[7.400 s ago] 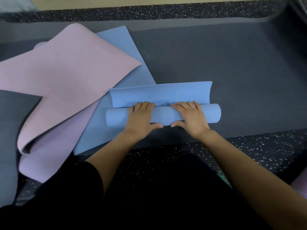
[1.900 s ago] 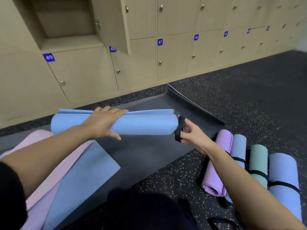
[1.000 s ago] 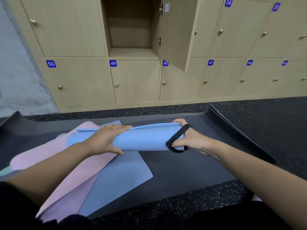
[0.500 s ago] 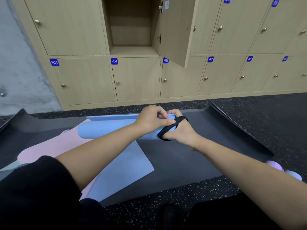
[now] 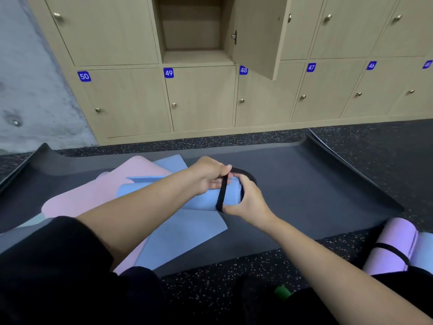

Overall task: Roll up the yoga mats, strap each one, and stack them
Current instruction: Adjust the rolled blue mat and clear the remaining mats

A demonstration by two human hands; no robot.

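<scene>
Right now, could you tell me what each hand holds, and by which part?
Left hand pinches the black strap atop the rolled blue mat; right hand grips the mat's right end.

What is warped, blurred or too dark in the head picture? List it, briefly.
Head view: the wide lens splays the lockers and bows the dark mat edge. Head view: the far-right number plate is smeared, plate 49 sharp. Head view: soft even light, no harsh glare; the black sleeve loses detail; left hand, right hand and strap look crisp.
</scene>
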